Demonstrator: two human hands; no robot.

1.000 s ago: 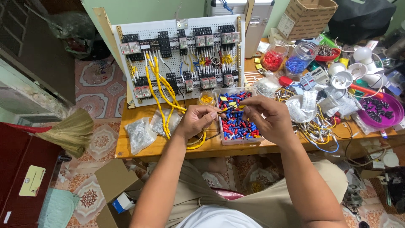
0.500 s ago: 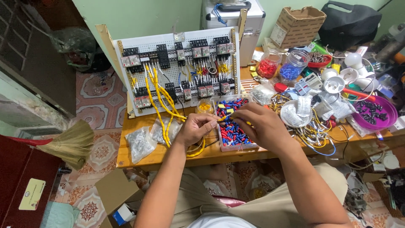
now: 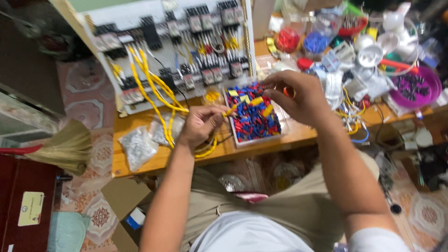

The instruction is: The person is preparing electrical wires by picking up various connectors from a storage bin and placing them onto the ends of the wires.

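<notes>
My left hand point(image 3: 201, 124) pinches the end of a yellow wire point(image 3: 154, 88) that runs up to a white panel board point(image 3: 172, 51) full of black terminal blocks. My right hand point(image 3: 298, 95) holds a small yellow sleeve point(image 3: 256, 101) at its fingertips, just right of the wire's tip. Both hands hover over a clear tray point(image 3: 252, 119) filled with red, blue and yellow crimp connectors, which rests on the wooden bench point(image 3: 140, 163).
Two clear bags of small parts point(image 3: 137, 145) lie at the bench's left. To the right are tubs of red point(image 3: 287, 39) and blue point(image 3: 316, 42) pieces, a purple bowl point(image 3: 417, 88), white fittings and loose wires. A broom point(image 3: 65, 147) and cardboard box point(image 3: 123, 200) sit on the floor.
The view has tilted and moved closer. My hands have drawn slightly apart, and my right hand now holds the yellow sleeve just off the wire's tip.
</notes>
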